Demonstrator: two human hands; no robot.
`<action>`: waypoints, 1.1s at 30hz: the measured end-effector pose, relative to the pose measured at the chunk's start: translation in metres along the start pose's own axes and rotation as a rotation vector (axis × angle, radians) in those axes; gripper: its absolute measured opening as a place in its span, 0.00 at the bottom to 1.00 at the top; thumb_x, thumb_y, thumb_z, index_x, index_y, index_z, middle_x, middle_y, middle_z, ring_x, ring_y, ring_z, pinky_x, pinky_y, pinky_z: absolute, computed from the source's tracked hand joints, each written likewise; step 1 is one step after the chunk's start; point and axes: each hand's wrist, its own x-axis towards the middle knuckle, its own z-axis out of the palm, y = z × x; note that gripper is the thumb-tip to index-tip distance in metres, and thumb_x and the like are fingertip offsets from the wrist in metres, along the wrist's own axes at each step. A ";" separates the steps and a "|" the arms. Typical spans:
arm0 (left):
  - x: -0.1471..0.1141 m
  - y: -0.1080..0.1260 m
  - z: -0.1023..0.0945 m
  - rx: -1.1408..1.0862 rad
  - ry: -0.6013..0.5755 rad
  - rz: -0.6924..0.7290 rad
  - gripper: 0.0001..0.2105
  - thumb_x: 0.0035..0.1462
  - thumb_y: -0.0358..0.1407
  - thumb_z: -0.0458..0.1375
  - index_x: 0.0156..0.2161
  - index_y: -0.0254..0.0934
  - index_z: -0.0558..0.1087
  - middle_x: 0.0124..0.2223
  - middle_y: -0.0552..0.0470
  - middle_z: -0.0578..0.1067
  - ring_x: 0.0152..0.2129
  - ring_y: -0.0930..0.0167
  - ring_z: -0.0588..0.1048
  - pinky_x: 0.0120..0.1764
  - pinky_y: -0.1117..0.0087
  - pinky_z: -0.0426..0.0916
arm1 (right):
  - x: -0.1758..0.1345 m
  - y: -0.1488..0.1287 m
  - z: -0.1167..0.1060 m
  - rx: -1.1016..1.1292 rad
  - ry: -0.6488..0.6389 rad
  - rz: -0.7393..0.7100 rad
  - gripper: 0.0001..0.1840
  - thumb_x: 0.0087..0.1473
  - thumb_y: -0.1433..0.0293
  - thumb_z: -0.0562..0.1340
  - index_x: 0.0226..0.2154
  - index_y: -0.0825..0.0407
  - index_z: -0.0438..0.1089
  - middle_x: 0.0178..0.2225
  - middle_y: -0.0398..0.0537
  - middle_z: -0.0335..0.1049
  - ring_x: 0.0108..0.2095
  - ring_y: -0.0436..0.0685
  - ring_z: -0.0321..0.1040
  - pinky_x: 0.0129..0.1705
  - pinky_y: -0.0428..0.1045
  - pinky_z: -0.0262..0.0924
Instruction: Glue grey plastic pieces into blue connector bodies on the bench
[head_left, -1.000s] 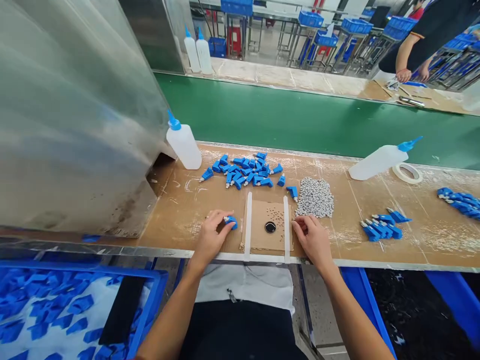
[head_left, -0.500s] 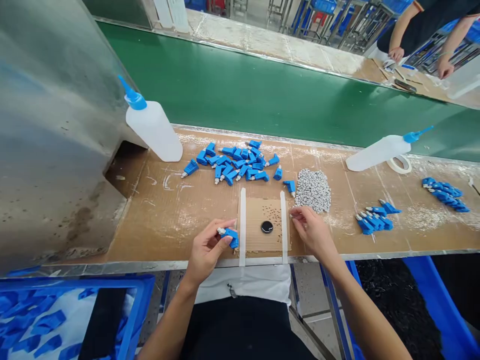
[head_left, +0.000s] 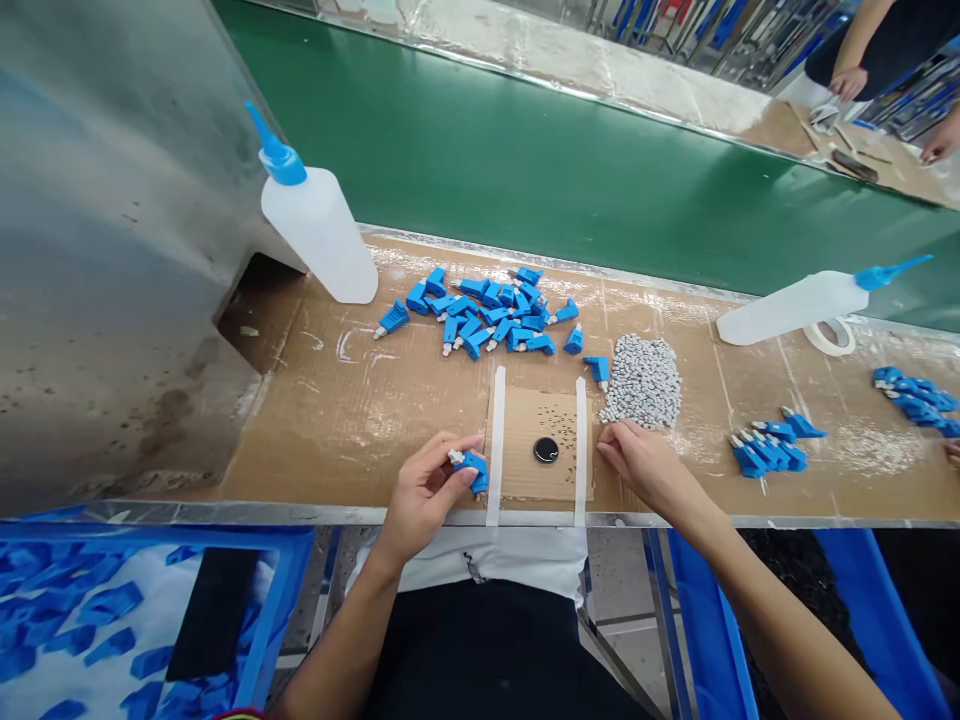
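Note:
My left hand (head_left: 429, 480) grips a small blue plastic part (head_left: 472, 472) with a whitish tip, held just left of a taped cardboard piece (head_left: 525, 478). On that cardboard lies a round black disc (head_left: 546, 450) with a glossy top. My right hand (head_left: 637, 458) is at the near edge of a heap of small grey pieces (head_left: 645, 380). Its thumb and fingers are pinched together; whatever may be between them is too small to make out. Beyond the cardboard lies a loose pile of similar blue parts (head_left: 499, 315), and a single blue part (head_left: 598, 370) sits beside the grey heap.
A white squeeze bottle (head_left: 322, 235) stands at left; another bottle (head_left: 795, 308) leans by a tape roll (head_left: 830, 337). Blue parts (head_left: 769, 450) are grouped at right. A metal housing (head_left: 112, 270) borders the left; a green belt (head_left: 525, 160) runs behind. Another person's hand (head_left: 952, 452) shows at the right edge.
The whole view has shifted slightly. My left hand still holds the blue part; my right fingers stay pinched near the grey heap. Another person's hand has appeared at the right edge.

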 end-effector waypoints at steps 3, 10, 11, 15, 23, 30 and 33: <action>-0.001 -0.002 0.001 -0.007 -0.007 0.040 0.12 0.63 0.40 0.65 0.49 0.40 0.83 0.39 0.48 0.78 0.35 0.69 0.78 0.37 0.70 0.75 | -0.009 0.002 0.002 0.001 0.054 -0.036 0.15 0.68 0.67 0.54 0.28 0.46 0.60 0.26 0.45 0.66 0.26 0.57 0.65 0.28 0.50 0.57; -0.001 -0.004 0.001 0.009 -0.010 0.045 0.11 0.64 0.39 0.64 0.48 0.39 0.83 0.39 0.47 0.78 0.35 0.69 0.78 0.35 0.71 0.74 | -0.019 -0.016 0.018 0.020 0.252 -0.085 0.17 0.73 0.61 0.50 0.33 0.46 0.65 0.30 0.48 0.71 0.30 0.58 0.69 0.34 0.52 0.64; -0.001 -0.004 0.002 0.010 -0.010 0.044 0.11 0.64 0.40 0.64 0.48 0.39 0.83 0.39 0.47 0.78 0.35 0.69 0.77 0.35 0.71 0.73 | -0.020 -0.019 0.022 0.017 0.276 -0.093 0.17 0.73 0.61 0.50 0.33 0.46 0.66 0.30 0.48 0.72 0.31 0.58 0.70 0.35 0.53 0.65; -0.002 -0.005 0.002 0.003 -0.016 0.034 0.12 0.64 0.41 0.64 0.48 0.38 0.83 0.39 0.46 0.77 0.35 0.68 0.77 0.35 0.70 0.74 | -0.023 -0.021 0.028 0.006 0.256 -0.104 0.17 0.73 0.61 0.51 0.35 0.46 0.69 0.32 0.50 0.74 0.34 0.60 0.72 0.39 0.54 0.69; -0.003 -0.006 0.002 0.029 -0.027 0.045 0.12 0.64 0.39 0.63 0.49 0.39 0.83 0.39 0.47 0.76 0.34 0.68 0.76 0.35 0.70 0.72 | -0.021 -0.020 0.018 0.013 0.214 -0.171 0.16 0.74 0.64 0.50 0.36 0.46 0.68 0.32 0.49 0.73 0.34 0.58 0.72 0.38 0.53 0.68; -0.003 -0.003 0.002 0.062 -0.029 0.041 0.12 0.65 0.39 0.63 0.50 0.39 0.82 0.39 0.47 0.76 0.34 0.68 0.76 0.34 0.70 0.72 | -0.008 -0.022 -0.003 0.030 0.078 -0.194 0.14 0.72 0.64 0.52 0.34 0.46 0.67 0.31 0.47 0.70 0.31 0.57 0.68 0.33 0.51 0.62; -0.003 -0.003 0.002 0.081 -0.028 0.053 0.12 0.65 0.39 0.63 0.50 0.39 0.82 0.38 0.48 0.76 0.34 0.68 0.76 0.35 0.70 0.72 | 0.001 -0.029 -0.006 0.018 0.094 -0.187 0.14 0.72 0.65 0.52 0.34 0.47 0.66 0.31 0.47 0.69 0.30 0.57 0.67 0.33 0.51 0.61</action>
